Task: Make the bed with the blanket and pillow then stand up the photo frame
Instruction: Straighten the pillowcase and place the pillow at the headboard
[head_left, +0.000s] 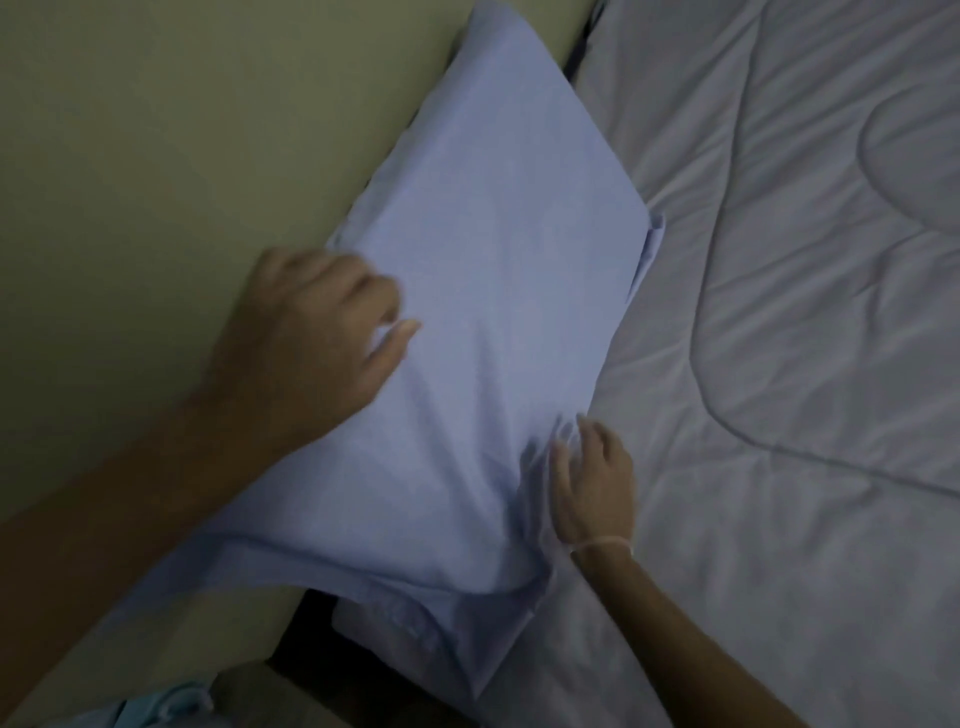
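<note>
A pale blue pillow (493, 291) lies at the head of the bed, along the wall, with one edge on the grey quilted blanket (789, 364). My left hand (317, 332) rests on the pillow's wall-side edge, blurred, its fingers curled against the cloth. At the pillow's blanket-side edge my right hand (592, 483) lies flat, the fingers straight and pressing into the fabric. The blanket is spread over the bed to the right, with soft creases. No photo frame is in view.
A plain olive-beige wall (182, 156) fills the left. A dark gap (311, 618) shows between the wall and the mattress below the pillow. Some light blue cloth (166, 701) lies at the bottom left corner.
</note>
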